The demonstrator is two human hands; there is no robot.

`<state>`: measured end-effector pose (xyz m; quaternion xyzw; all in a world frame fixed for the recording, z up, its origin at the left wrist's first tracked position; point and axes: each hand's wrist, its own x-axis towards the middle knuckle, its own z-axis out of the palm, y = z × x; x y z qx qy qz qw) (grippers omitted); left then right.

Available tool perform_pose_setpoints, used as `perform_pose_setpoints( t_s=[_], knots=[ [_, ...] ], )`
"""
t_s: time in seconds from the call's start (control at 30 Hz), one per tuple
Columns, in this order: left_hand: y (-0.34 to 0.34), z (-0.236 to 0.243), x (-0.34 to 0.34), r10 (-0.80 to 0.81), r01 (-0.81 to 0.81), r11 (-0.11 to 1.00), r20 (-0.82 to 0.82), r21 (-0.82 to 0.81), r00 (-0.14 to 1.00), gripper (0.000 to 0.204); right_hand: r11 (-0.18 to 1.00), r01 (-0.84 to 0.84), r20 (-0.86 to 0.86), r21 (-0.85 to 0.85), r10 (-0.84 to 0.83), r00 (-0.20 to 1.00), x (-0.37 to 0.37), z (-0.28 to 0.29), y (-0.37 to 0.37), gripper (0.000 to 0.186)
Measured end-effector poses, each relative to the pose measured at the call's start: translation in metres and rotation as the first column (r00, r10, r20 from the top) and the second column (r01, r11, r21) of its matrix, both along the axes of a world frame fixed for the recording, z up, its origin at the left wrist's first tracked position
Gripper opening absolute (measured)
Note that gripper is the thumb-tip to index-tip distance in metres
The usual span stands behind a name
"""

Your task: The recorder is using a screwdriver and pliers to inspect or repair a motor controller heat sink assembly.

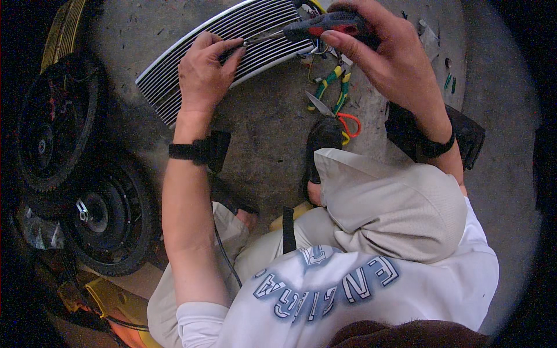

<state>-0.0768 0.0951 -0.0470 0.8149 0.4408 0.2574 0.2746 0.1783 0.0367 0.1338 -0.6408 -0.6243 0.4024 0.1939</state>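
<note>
A long, curved, ribbed panel (264, 23) with dark grooves and a silver edge lies on the floor ahead of me. My right hand (394, 58) grips a screwdriver (333, 26) by its black-and-red handle, with the shaft pointing left across the panel. At the shaft's tip, my left hand (206, 75) is closed in a pinch, thumb and forefinger beside a small dark piece too small to name. Wires (316, 58) come out by the panel's right end, partly hidden under my right hand.
Green-and-yellow pliers (331, 84) and scissors (349, 123) with an orange handle lie near my shoe (325, 139). Two black-tyred wheels (107, 214) are at the left, by a clear plastic bag (43, 229). A yellow ribbed panel (62, 32) stands at the far left.
</note>
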Motion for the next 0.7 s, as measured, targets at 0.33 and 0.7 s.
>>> perform_pose_setpoints(
  t_s=[0.33, 0.7],
  knots=[
    [0.001, -0.006, 0.001, -0.008, 0.005, 0.999, 0.05, 0.048, 0.999, 0.019, 0.991, -0.117, 0.195, 0.064, 0.102, 0.975, -0.013, 0.006, -0.004, 0.034],
    [0.002, -0.013, 0.0, -0.009, 0.007, 1.0, 0.048, 0.027, 0.999, 0.018, 0.931, -0.36, 0.586, -0.056, 0.323, 0.744, -0.037, 0.028, 0.013, 0.029]
  ],
)
